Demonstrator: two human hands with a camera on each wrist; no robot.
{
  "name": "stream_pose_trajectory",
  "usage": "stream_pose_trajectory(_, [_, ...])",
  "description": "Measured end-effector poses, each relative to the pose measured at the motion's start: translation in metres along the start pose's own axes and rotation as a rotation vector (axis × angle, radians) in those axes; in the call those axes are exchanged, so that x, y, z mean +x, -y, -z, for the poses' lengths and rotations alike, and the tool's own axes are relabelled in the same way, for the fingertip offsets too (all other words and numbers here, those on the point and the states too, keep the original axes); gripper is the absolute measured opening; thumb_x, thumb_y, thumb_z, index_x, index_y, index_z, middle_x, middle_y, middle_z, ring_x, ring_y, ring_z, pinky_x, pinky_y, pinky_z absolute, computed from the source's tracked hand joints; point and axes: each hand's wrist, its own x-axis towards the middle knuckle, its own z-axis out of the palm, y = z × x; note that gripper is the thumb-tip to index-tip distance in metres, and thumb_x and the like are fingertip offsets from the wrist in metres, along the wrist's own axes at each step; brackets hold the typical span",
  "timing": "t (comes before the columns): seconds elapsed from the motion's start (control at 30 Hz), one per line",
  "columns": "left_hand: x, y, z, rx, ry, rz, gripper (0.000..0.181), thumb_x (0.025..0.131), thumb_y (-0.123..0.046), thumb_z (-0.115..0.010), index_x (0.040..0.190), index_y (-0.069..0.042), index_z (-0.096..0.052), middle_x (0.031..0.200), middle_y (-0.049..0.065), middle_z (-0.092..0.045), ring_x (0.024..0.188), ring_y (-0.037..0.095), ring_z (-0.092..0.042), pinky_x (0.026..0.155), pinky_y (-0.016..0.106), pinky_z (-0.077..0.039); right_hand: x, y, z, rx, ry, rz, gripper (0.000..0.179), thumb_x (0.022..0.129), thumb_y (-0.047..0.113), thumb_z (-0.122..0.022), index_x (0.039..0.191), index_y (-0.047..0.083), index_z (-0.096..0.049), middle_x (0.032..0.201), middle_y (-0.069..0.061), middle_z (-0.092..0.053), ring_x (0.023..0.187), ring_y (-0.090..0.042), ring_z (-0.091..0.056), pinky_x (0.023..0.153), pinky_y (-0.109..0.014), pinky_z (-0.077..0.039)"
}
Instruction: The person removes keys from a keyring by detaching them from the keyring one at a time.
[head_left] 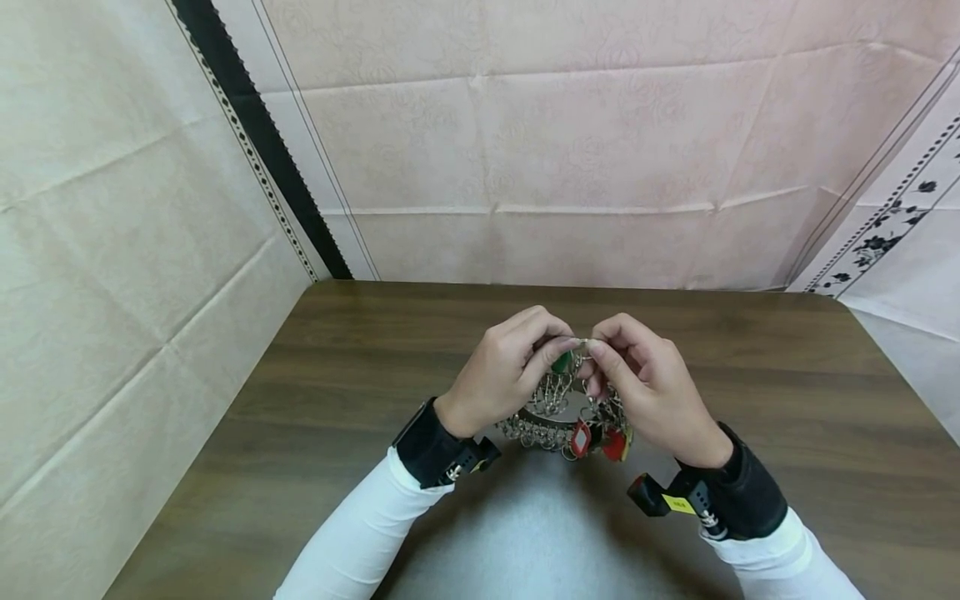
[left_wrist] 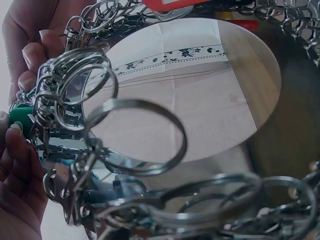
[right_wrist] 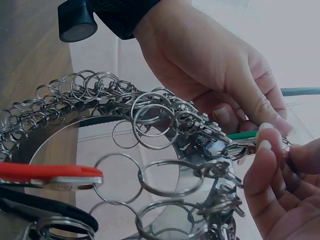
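Observation:
Over a round mirror fringed with metal key rings and swivel clasps, both hands meet fingertip to fingertip. My left hand pinches a key ring with a green tag, which shows just under its thumb. From the other side my right hand pinches the small metal clasp of the same key ring between thumb and forefinger. Its other fingers curl beneath. Exactly how the clasp joins the ring is hidden by the fingertips.
Red tags and a yellow-edged one hang at the mirror's near side, next to a black piece. All stands on a brown wood-grain table. Pale patterned cloth rises behind the table and at both sides.

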Motion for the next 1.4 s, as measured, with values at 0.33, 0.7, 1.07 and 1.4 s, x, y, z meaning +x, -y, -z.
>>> stream_pose_trajectory(0.33, [0.0001, 0.0004, -0.0004, 0.0, -0.001, 0.008, 0.004, 0.1, -0.006, -0.062, 0.098, -0.003, -0.064, 0.086, 0.003, -0.059, 0.077, 0.009, -0.05, 0.067, 0.018, -0.043, 0.0, -0.0003, -0.0011, 0.063, -0.039, 0.012, 0.008, 0.101, -0.009, -0.049, 0.098, -0.005, -0.056, 0.077, -0.01, -0.061, 0.061, -0.012, -0.058, 0.055, -0.023, -0.052])
stream_pose_trajectory(0.7, [-0.0003, 0.0012, -0.0014, 0.011, 0.001, 0.001, 0.004, 0.1, -0.006, -0.062, 0.098, -0.003, -0.065, 0.086, 0.003, -0.059, 0.077, 0.008, -0.051, 0.068, 0.018, -0.043, 0.001, -0.0011, -0.0004, 0.14, -0.069, 0.036, 0.007, 0.102, -0.006, -0.051, 0.097, -0.01, -0.053, 0.076, -0.01, -0.061, 0.061, -0.012, -0.057, 0.055, -0.021, -0.05])
stream_pose_trajectory(1.07, [0.0, 0.0001, -0.0015, 0.01, 0.024, 0.012, 0.005, 0.1, -0.007, -0.062, 0.098, -0.004, -0.065, 0.087, 0.002, -0.061, 0.078, 0.008, -0.052, 0.068, 0.017, -0.044, 0.0007, -0.0022, -0.0006, 0.155, -0.08, 0.053, 0.006, 0.102, -0.007, -0.051, 0.097, -0.011, -0.053, 0.076, -0.01, -0.061, 0.061, -0.012, -0.057, 0.055, -0.021, -0.05])
stream_pose_trajectory(1.4, [-0.0012, -0.0001, -0.0014, 0.01, 0.045, 0.028, 0.006, 0.1, -0.009, -0.063, 0.098, -0.004, -0.065, 0.088, 0.002, -0.062, 0.078, 0.008, -0.052, 0.068, 0.016, -0.044, 0.0012, -0.0019, -0.0012, 0.154, -0.096, 0.057, 0.006, 0.101, -0.009, -0.051, 0.098, -0.013, -0.052, 0.076, -0.009, -0.061, 0.061, -0.011, -0.056, 0.055, -0.02, -0.05])
